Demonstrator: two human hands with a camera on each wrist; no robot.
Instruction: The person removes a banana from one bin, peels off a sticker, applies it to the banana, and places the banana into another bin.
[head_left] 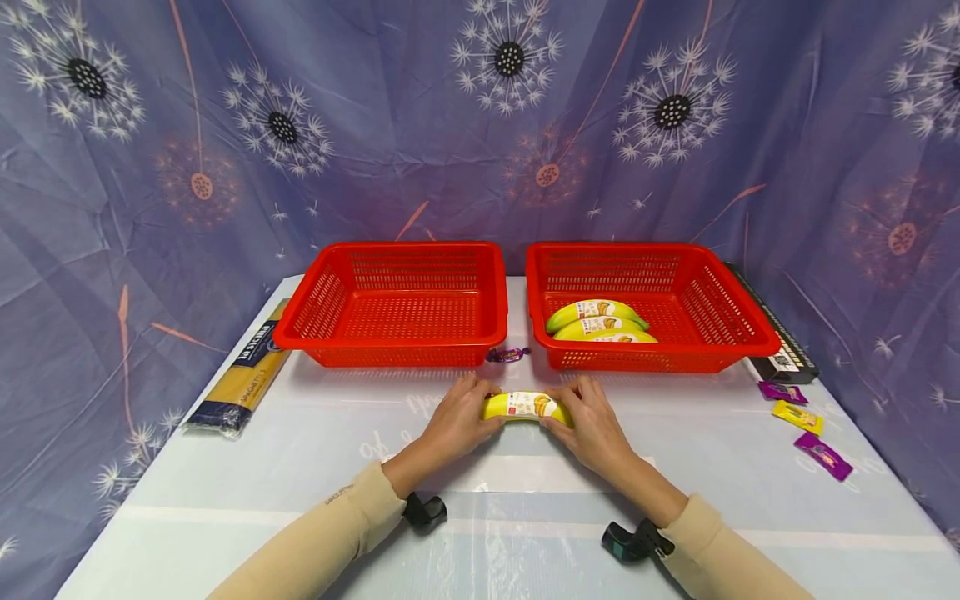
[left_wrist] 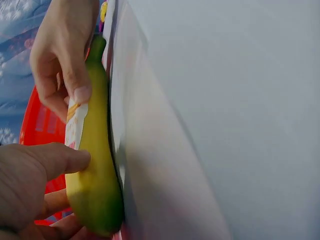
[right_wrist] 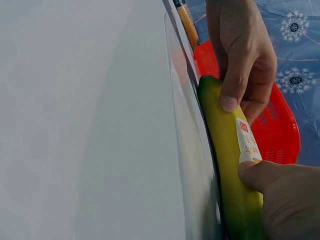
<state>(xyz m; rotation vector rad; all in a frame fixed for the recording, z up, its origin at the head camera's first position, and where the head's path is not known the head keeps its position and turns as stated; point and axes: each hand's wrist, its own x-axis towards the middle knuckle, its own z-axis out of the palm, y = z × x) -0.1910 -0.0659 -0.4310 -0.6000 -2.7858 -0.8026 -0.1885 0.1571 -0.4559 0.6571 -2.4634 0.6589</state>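
A yellow banana point(head_left: 531, 406) with green ends and a white printed label lies crosswise at the middle of the table, in front of the baskets. My left hand point(head_left: 459, 418) grips its left end, thumb on the near side and fingers behind. Round the right end, my right hand point(head_left: 592, 425) pinches it the same way. Both thumbs press the banana point(left_wrist: 95, 170) in the left wrist view, on either side of the label. Several labelled bananas point(head_left: 596, 317) lie together at the left of the right red basket point(head_left: 720, 354). The left red basket point(head_left: 405, 354) holds nothing.
A spaghetti pack point(head_left: 243, 371) lies at the table's left edge. One purple-wrapped candy point(head_left: 507, 355) sits between the baskets. Near the right edge are a black box point(head_left: 783, 362), a yellow wrapped candy point(head_left: 797, 417) and purple ones point(head_left: 823, 456). A patterned curtain hangs behind.
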